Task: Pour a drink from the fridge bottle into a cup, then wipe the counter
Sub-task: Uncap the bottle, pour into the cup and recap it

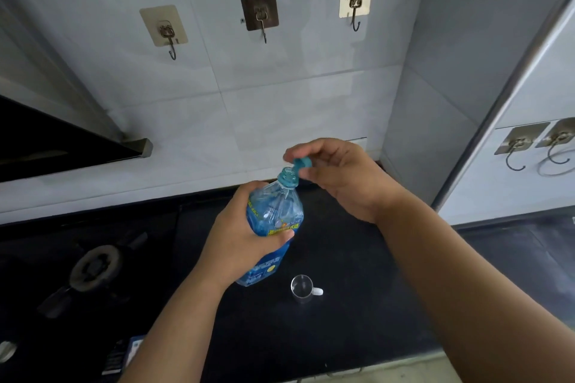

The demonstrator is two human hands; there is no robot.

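A clear blue bottle (275,211) with a blue and yellow label is held above the black counter (342,336), tilted slightly. My left hand (239,239) grips it around the middle. Its mouth is uncovered. My right hand (339,174) pinches the blue cap (301,162) in its fingertips, just above and to the right of the bottle's mouth. A small clear cup (302,287) with a handle stands upright on the counter below the bottle, to the right of its base; it looks empty.
A gas burner (95,267) sits in the black hob at the left. A range hood (62,146) juts out at upper left. Adhesive hooks (260,13) hang on the tiled wall. A white cabinet side (529,139) with more hooks stands at the right.
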